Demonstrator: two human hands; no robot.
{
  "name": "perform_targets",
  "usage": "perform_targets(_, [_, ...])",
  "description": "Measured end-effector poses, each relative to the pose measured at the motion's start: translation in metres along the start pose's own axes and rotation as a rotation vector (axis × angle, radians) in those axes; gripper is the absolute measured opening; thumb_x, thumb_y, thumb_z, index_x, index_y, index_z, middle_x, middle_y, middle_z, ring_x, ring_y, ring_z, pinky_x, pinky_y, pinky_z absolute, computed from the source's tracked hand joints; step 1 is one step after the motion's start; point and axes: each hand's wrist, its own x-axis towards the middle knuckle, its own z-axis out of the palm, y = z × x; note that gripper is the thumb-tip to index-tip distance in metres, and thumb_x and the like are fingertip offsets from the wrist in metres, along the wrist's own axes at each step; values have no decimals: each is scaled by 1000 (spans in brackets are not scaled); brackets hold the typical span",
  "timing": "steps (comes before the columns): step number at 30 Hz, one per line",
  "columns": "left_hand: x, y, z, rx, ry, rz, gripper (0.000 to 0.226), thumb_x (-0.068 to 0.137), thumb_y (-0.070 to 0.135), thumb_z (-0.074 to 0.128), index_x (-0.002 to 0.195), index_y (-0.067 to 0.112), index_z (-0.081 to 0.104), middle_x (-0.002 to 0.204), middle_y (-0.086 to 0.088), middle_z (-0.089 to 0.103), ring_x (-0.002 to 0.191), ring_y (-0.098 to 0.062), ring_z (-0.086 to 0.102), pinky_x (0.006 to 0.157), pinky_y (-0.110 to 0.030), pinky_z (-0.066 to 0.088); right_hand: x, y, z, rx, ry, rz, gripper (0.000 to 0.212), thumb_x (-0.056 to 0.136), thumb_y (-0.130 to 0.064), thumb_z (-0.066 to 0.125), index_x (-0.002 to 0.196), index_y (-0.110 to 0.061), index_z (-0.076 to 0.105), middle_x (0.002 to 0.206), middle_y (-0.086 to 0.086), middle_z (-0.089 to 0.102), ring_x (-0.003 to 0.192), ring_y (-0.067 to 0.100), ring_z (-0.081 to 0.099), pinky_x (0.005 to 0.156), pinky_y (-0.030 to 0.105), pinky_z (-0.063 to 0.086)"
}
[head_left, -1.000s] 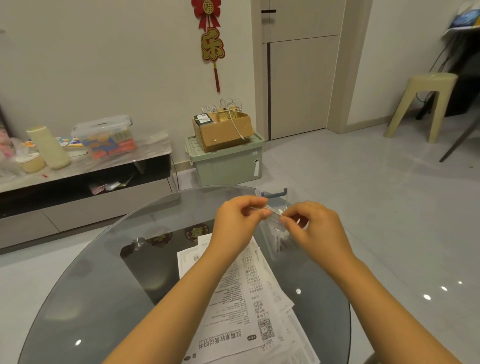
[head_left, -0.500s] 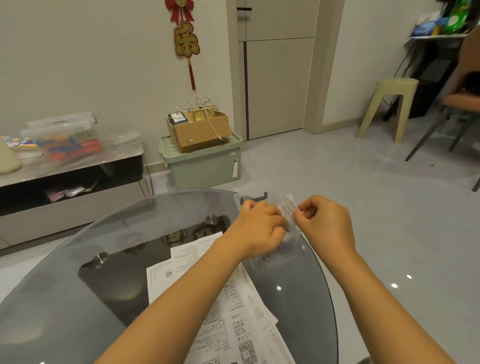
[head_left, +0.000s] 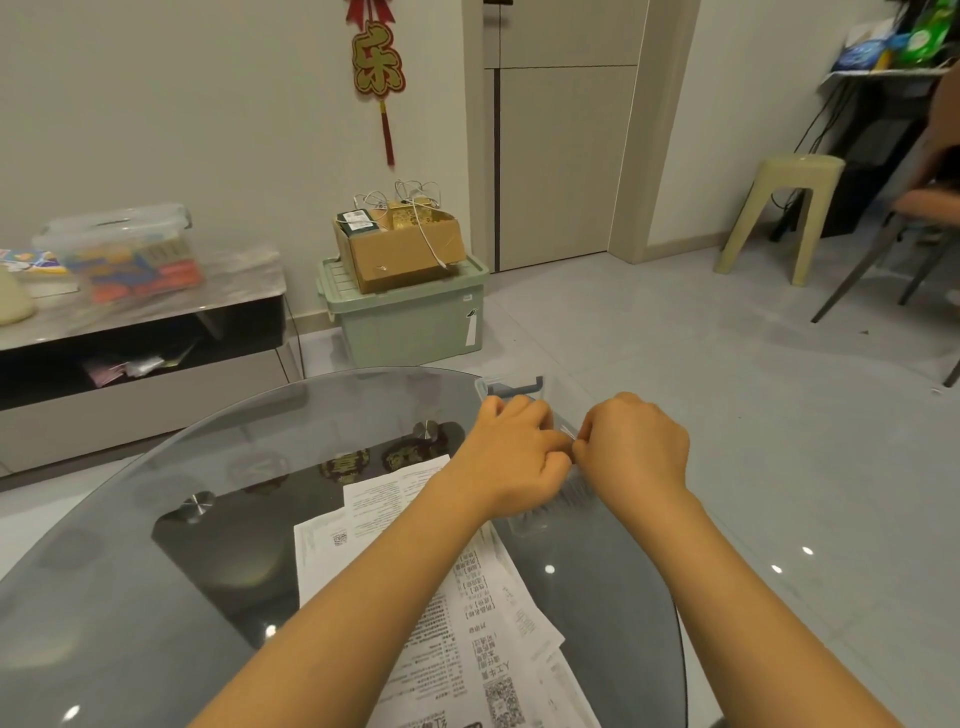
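My left hand (head_left: 511, 449) and my right hand (head_left: 631, 449) meet over the far right part of a round glass table (head_left: 156, 519). Both are curled, and between them they pinch a small thin pale slip (head_left: 569, 435), mostly hidden by the fingers. Under and behind the hands sits a clear plastic box (head_left: 524, 387) with a grey-blue clasp. Printed paper leaflets (head_left: 467, 623) lie spread on the glass beneath my forearms.
A green storage bin (head_left: 410, 322) with a cardboard box (head_left: 400, 249) on it stands by the wall. A low TV cabinet (head_left: 140, 332) is at left. A beige plastic stool (head_left: 779, 208) and a chair (head_left: 904, 234) are at right.
My hands have come closer together, lower over the clear box. The slip stuck up between the fingers half a second ago and is now nearly hidden. The camera view shifted right.
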Motion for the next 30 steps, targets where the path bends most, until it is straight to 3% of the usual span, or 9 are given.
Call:
perform_targets(4, [0, 0, 1, -88, 25, -22, 63, 80, 36, 13, 115, 21, 63, 111, 3, 54, 102, -8, 38, 102, -32, 18, 6, 3, 0, -57, -63, 25, 17, 87, -30, 56, 79, -17, 63, 73, 0, 48, 69, 21, 47, 51, 21, 28])
perform_targets(9, [-1, 1, -2, -97, -17, -15, 60, 80, 31, 19, 125, 24, 57, 124, 6, 55, 114, -10, 41, 103, -31, 15, 8, 5, 3, 45, -103, 49, 17, 86, -24, 57, 73, -14, 59, 59, -1, 41, 66, 24, 47, 46, 21, 24])
perform_targets(12, [0, 2, -6, -29, -90, -9, 63, 82, 33, 14, 129, 30, 55, 129, 4, 49, 117, -11, 37, 105, -33, 13, 5, 8, 0, 127, -99, 40, 18, 85, -22, 58, 76, -8, 66, 66, 4, 56, 67, 26, 54, 48, 22, 35])
perform_targets(14, [1, 1, -6, 15, -123, -14, 62, 83, 34, 12, 127, 33, 57, 130, 2, 47, 118, -12, 35, 107, -35, 15, 2, 10, -1, 199, -95, 30, 16, 83, -19, 59, 83, -9, 71, 77, 8, 67, 73, 27, 62, 59, 30, 50])
perform_targets(16, [2, 2, -6, 31, -146, -24, 62, 84, 36, 11, 126, 36, 56, 132, 1, 45, 121, -13, 34, 108, -36, 14, -1, 14, -2, 286, -63, 33, 15, 84, -16, 57, 85, -11, 72, 81, 7, 69, 76, 25, 63, 67, 33, 54])
perform_targets(21, [-3, 9, -13, -36, -99, -44, 61, 85, 35, 14, 132, 34, 52, 136, 1, 41, 124, -10, 29, 110, -32, 9, -3, 21, -6, 358, -13, -28, 15, 87, -19, 56, 88, -17, 71, 84, 2, 68, 76, 21, 62, 64, 28, 50])
perform_targets(24, [-18, 14, -26, -74, -9, -73, 48, 94, 29, 23, 133, 30, 51, 136, 4, 41, 117, -4, 19, 106, -26, 11, -8, 19, -9, 371, 27, -122, 15, 89, -26, 57, 91, -21, 71, 90, -1, 64, 80, 17, 59, 65, 26, 46])
perform_targets(30, [-71, 7, -46, -78, 38, -194, 60, 82, 31, 17, 131, 33, 51, 134, 11, 39, 122, -9, 23, 104, -22, 15, -32, 9, -11, 399, 66, -330, 14, 89, -33, 57, 92, -27, 70, 84, -13, 52, 76, 5, 47, 64, 18, 38])
